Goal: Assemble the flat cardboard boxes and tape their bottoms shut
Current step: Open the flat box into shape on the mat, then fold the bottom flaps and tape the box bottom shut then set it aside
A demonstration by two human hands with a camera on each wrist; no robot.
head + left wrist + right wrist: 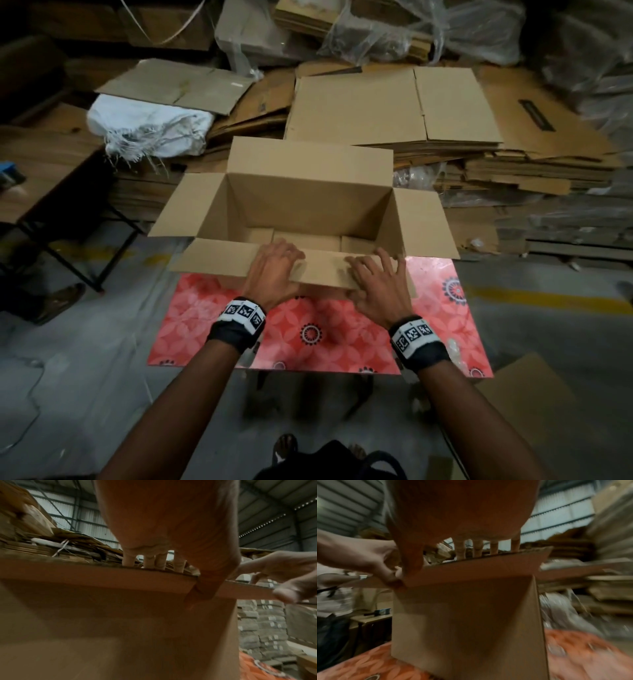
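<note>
Now the left hand (pixel 274 267) is gripping the near flap (pixel 322 270) of the cardboard box (pixel 308 209): its fingers are curling over the flap's far edge and the thumb is pressing from below. Just beside it, the right hand (pixel 378 284) is lying on the same flap with fingers spread and bent over the edge, and its thumb is under the flap, so it is pinching too.

Probably the step in hand is the opening out of the upper flaps on an erected box. The bottom flaps (pixel 308 241) are folded in already, but I cannot see tape on them. The next move, I think, calls for turning the box over so the bottom seam is facing up for taping.

The box is standing upright at the far edge of the counter (pixel 308 346), which is carrying a pink flowered cover. It is plain brown, open on top, with four flaps spreading outward. Behind it, flat boxes (pixel 394 106) are lying in stacks.
</note>
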